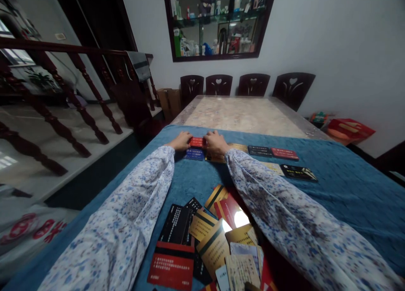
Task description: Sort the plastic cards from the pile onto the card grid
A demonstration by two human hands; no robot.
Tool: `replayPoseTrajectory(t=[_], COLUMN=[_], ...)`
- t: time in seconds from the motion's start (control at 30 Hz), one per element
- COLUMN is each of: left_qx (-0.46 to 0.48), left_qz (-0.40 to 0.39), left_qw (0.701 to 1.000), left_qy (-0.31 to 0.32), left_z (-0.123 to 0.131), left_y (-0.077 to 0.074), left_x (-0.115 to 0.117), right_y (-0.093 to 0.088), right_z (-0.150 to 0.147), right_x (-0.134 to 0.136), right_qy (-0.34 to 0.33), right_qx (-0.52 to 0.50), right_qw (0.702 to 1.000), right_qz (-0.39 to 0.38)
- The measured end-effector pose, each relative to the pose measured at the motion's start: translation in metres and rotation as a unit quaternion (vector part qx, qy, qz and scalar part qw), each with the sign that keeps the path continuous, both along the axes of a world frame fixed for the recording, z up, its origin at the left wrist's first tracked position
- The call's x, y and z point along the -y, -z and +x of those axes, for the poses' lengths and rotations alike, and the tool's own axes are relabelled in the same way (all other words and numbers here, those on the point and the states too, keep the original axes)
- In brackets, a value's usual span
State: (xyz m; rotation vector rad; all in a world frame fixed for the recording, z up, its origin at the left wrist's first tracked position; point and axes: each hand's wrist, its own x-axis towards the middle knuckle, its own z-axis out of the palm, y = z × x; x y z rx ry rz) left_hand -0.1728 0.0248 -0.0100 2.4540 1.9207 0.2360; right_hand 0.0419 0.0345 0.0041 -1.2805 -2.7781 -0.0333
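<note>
Both hands reach to the far part of the blue cloth. A small red card (198,142) lies between them, with my left hand (181,141) closed on its left edge and my right hand (217,142) closed on its right edge. Just nearer is a blue card (194,154), and a gold card (215,157) lies partly under my right hand. To the right run a black card (260,151) and a red card (284,153). A pale gold card (272,168) and a black patterned card (298,172) lie nearer, partly behind my right sleeve.
A loose pile of gold, black and red cards (213,244) spreads between my forearms. Beyond the blue cloth (341,189) is the marble tabletop (240,114), with chairs (218,85) behind it. A railing stands at left, bags on both sides.
</note>
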Motion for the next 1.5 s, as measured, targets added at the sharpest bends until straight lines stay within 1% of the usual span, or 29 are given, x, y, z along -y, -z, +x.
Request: replayPoseTrajectory(t=[0.23, 0.47, 0.63, 0.87, 0.97, 1.07, 1.27, 1.5], left_qx=[-0.010, 0.021, -0.002, 0.005, 0.027, 0.050, 0.031, 0.017], left_qz=[-0.014, -0.040, -0.043, -0.056, -0.074, -0.075, -0.066, -0.048], left_qw=[1.000, 0.999, 0.999, 0.998, 0.997, 0.996, 0.997, 0.999], left_qy=[0.007, 0.005, -0.007, -0.025, -0.023, -0.025, -0.019, -0.012], left_z=[0.001, 0.002, 0.001, 0.002, 0.001, 0.001, 0.003, 0.003], left_y=[-0.002, 0.002, 0.001, 0.001, 0.002, 0.003, 0.002, 0.003], left_x=[-0.010, -0.019, -0.023, -0.023, -0.023, -0.022, -0.021, -0.020], right_y=[0.001, 0.003, 0.005, 0.003, 0.003, 0.004, 0.009, 0.008], right_z=[-0.003, -0.003, -0.003, -0.002, -0.002, -0.001, -0.001, -0.003], right_x=[-0.007, -0.014, -0.018, -0.022, -0.026, -0.029, -0.034, -0.038], right_qy=[0.008, 0.009, 0.007, -0.009, -0.015, -0.023, -0.040, -0.058], right_qx=[0.005, 0.020, 0.024, 0.030, 0.030, 0.029, 0.032, 0.046], right_qw=[1.000, 1.000, 0.999, 0.999, 0.999, 0.999, 0.999, 0.997], right_qz=[-0.009, -0.018, -0.021, -0.025, -0.033, -0.032, -0.018, -0.018])
